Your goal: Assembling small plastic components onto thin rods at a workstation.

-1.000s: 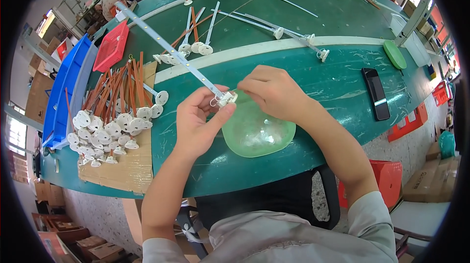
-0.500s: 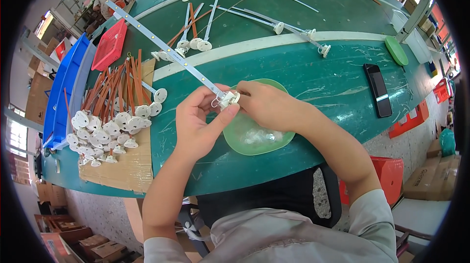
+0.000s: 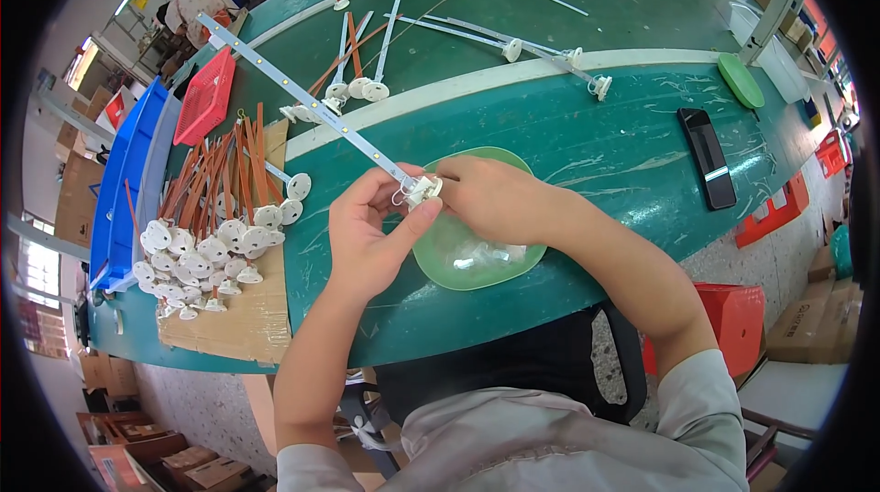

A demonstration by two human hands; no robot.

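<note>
My left hand [image 3: 371, 226] is closed around the white round base of an LED strip [image 3: 307, 100], thumb and fingers gripping it. The strip, a long pale bar with small yellow LEDs, slants up and away to the left. Thin white wire loops stick out by the base. My right hand [image 3: 490, 199] has its fingers bent in against the base's other side; its fingertips are partly hidden, and I cannot make out what they pinch. Beneath both hands sits a green bowl [image 3: 440, 274] with small clear items in it.
On cardboard [image 3: 229, 327] at left lies a heap of brown strips with white bases [image 3: 197, 263]. A red basket [image 3: 203, 98] and blue bin [image 3: 124, 190] stand beyond. More LED strips [image 3: 541, 57] lie across the far table. A black phone [image 3: 706, 158] and green dish [image 3: 741, 82] are at right.
The view has shifted slightly. Both hands stay together at the strip's base, with only a slight movement of the fingers.
</note>
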